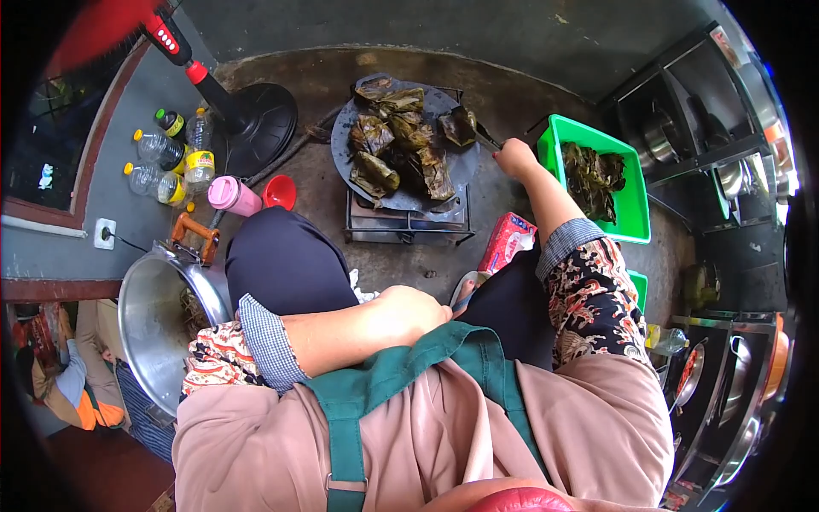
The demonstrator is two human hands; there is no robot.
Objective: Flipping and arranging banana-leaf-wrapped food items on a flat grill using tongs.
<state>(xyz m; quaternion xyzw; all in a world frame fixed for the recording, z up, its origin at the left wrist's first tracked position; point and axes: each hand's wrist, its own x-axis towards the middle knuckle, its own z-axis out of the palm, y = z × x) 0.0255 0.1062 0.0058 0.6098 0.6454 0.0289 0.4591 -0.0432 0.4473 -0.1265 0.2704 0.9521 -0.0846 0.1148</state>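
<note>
My right hand [516, 159] grips metal tongs [487, 138] over the right side of a round, dark metal griddle plate [466, 168]. At the tips of the tongs is a charred leaf-wrapped parcel [457, 126]. Several more browned leaf parcels [373, 174] lie heaped on the plate, some overlapping. Beneath the plate stands a low gas stove [408, 225] on the floor. My left hand [416, 310] rests across my lap by the green apron [409, 363]; its fingers are turned out of sight, so what they hold cannot be seen.
Right of the stove, a green plastic tub [633, 192] holds dark leaf parcels. A red tissue pack [507, 242] lies near my foot. To the left are plastic bottles [200, 150], a pink tumbler [234, 195], a red bowl [279, 192], a large metal pot [150, 320] and a fan base [262, 125].
</note>
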